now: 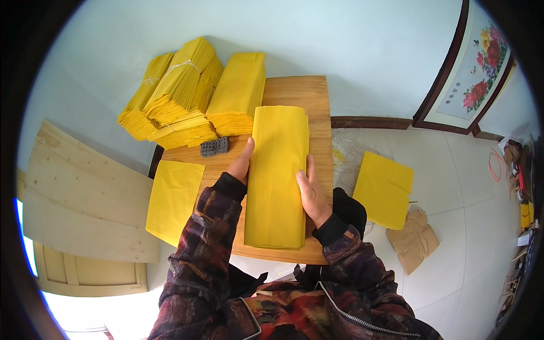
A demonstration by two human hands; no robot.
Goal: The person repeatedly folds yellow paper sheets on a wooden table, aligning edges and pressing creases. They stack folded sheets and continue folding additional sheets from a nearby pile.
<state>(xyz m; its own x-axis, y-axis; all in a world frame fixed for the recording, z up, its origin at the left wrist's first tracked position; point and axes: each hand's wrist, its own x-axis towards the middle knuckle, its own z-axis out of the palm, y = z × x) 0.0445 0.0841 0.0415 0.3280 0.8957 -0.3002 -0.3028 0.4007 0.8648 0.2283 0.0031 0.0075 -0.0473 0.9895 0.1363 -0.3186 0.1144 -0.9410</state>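
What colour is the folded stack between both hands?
The folded stack is yellow, shown in the head view.

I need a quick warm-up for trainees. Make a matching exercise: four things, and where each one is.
1. grey block
2. brown paper
3. flower picture
4. nearest yellow bundle

A. between left hand and right hand
B. at the wall
C. on the table, close to the tied bundles
D. on the floor

Pairs: 1-C, 2-D, 3-B, 4-A
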